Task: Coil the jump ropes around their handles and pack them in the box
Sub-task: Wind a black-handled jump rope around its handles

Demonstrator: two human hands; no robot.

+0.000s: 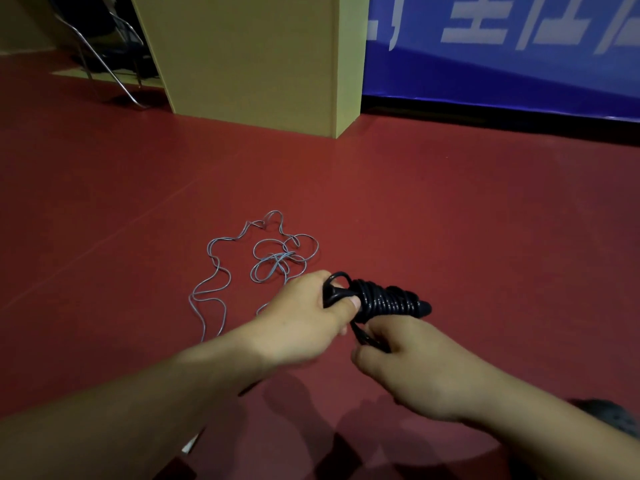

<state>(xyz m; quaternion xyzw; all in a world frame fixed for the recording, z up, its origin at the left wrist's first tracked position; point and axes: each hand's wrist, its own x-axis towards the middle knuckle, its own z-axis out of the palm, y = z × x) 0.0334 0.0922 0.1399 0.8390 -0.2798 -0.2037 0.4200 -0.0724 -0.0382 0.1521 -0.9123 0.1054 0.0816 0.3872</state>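
Head view, looking down at a red floor [104,188]: both hands hold a black jump rope [384,301] in the air, its cord wound in tight turns around the handles. Left hand [304,317] grips the bundle's end, thumb pressed on a loose loop. Right hand [408,368] pinches a trailing black loop below the bundle, though blur hides the fingertips. Beyond them a grey-blue jump rope [263,261] lies tangled on the floor, near a yellow pillar [256,57] and a blue banner [502,46].
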